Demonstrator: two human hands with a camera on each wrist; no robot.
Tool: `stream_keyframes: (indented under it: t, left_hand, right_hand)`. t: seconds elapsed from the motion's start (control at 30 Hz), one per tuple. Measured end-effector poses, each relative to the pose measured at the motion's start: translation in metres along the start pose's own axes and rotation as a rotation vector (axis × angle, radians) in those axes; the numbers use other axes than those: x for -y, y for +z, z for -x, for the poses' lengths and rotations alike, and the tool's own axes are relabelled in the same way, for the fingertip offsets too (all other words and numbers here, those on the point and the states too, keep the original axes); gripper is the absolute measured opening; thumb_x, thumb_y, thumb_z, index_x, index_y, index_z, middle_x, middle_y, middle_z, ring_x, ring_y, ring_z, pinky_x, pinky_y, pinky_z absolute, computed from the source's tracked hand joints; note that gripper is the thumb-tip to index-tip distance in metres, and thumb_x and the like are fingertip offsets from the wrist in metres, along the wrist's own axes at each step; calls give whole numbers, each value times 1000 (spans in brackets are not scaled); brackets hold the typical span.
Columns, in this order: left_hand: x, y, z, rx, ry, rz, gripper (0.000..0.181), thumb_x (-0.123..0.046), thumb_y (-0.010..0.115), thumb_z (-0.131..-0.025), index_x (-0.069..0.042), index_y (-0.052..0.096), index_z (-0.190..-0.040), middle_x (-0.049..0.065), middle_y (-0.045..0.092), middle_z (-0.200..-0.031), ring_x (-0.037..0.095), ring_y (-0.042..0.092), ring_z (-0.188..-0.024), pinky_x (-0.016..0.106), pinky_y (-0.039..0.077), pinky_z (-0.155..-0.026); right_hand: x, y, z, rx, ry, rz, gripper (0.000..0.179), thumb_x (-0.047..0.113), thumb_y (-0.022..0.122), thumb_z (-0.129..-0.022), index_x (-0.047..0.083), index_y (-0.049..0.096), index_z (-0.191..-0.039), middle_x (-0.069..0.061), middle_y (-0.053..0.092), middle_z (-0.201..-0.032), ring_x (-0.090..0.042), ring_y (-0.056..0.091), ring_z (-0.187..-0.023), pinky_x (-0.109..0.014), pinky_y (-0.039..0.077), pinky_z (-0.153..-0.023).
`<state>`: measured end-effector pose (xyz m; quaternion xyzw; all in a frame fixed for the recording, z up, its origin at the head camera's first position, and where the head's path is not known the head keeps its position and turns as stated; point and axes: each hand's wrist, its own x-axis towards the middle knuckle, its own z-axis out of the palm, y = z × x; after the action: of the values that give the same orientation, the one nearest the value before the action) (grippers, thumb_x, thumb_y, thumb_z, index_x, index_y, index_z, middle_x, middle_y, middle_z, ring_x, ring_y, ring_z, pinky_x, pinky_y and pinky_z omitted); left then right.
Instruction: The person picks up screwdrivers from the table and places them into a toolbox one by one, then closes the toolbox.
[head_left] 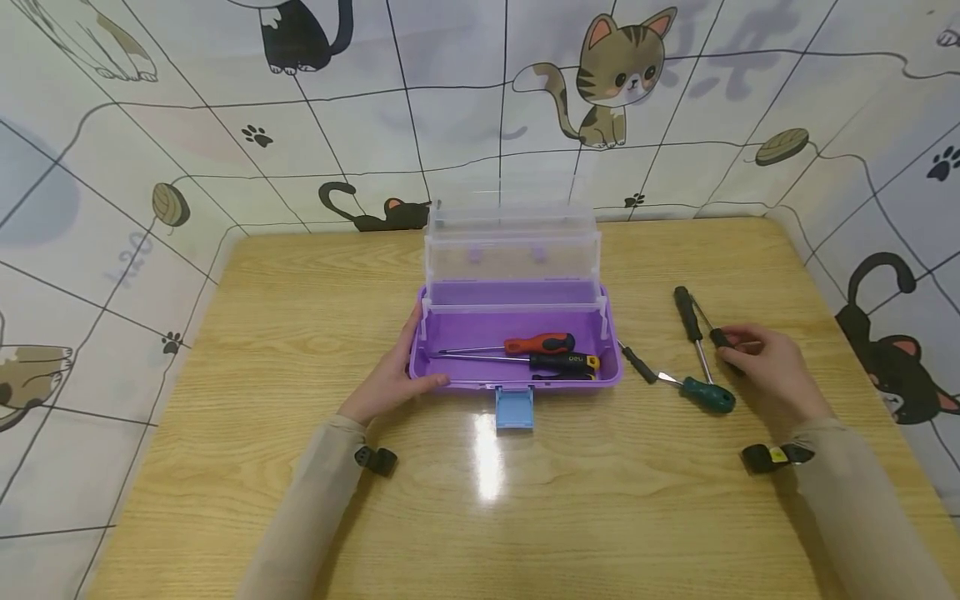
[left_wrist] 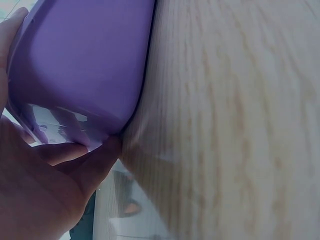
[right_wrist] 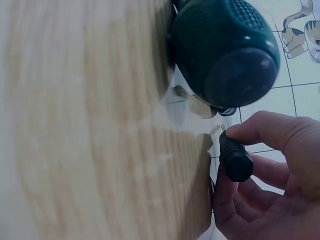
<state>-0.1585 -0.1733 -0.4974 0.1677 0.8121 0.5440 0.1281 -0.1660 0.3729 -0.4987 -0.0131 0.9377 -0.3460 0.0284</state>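
One black-handled screwdriver [head_left: 721, 338] is pinched by the right hand [head_left: 774, 368], the purple box [head_left: 480, 327] gripped by the left hand [head_left: 392, 377].

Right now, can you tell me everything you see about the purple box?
The purple box is long and low and looks like smooth, shiny plastic. Its see-through lid stands open at the back, and a light blue latch hangs open in front. It sits on the wooden table. The left hand holds its left end, thumb by the front rim. Inside lie a red-and-black screwdriver, a black screwdriver with a yellow end and something dark, partly hidden.
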Motion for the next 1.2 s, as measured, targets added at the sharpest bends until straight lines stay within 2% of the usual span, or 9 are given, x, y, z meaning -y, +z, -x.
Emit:
stream_keyframes:
  t: [0.17, 0.3, 0.4, 0.67, 0.87, 1.0, 1.2]
  left_hand:
    - [-5, 0, 0, 6, 3, -16, 114, -16, 78, -82, -31, -8, -155, 5, -2, -161, 29, 8, -145, 51, 13, -114]
    - [-24, -1, 4, 18, 3, -2, 111, -7, 76, -83, -20, -8, -156, 11, -3, -160, 31, 7, -144, 51, 12, -114]
    - [-38, -2, 8, 28, -6, 5, 110, -7, 75, -84, -14, -8, -155, 16, -2, -160, 34, 7, -144, 53, 13, -114]
    - [-43, -2, 10, 30, -9, 9, 108, -4, 73, -85, -13, -9, -155, 16, -3, -160, 32, 6, -144, 50, 12, -114]
    - [-41, -1, 10, 26, -10, 14, 108, -5, 73, -85, -14, -9, -155, 15, -2, -160, 32, 6, -144, 50, 12, -114]
    - [-41, -1, 9, 19, -6, 5, 109, -5, 74, -84, -13, -8, -155, 16, -2, -159, 34, 8, -144, 50, 13, -114]
    - [-39, -1, 7, 21, 11, 22, 109, -3, 73, -84, -13, -8, -155, 15, -3, -160, 34, 9, -144, 51, 14, -114]
  right_hand:
    - [-2, -3, 2, -18, 11, -56, 37, 13, 63, -94, -8, 58, -124, -10, 60, -100, 14, 48, -77, -9, 43, -62]
    - [0, -4, 3, -41, 39, -113, 37, 15, 61, -95, -8, 57, -124, 10, 57, -97, 10, 50, -81, -8, 42, -65]
    - [1, -4, 4, -50, 63, -165, 39, 18, 59, -97, -8, 55, -126, 18, 55, -100, 8, 50, -87, -7, 41, -70]
    - [2, -6, 6, -77, 73, -179, 43, 26, 55, -99, -3, 56, -131, 18, 53, -112, 8, 45, -99, -3, 36, -76]
    - [8, -7, 6, -123, 87, -252, 47, 33, 59, -97, -1, 59, -130, 30, 54, -106, 8, 47, -102, -4, 37, -77]
    - [12, -7, 6, -134, 102, -288, 47, 33, 62, -95, 1, 60, -130, 31, 55, -106, 8, 48, -102, -5, 38, -76]
    - [17, -9, 4, -119, 121, -280, 49, 35, 62, -94, 2, 60, -130, 31, 55, -102, 8, 51, -96, -6, 40, -73]
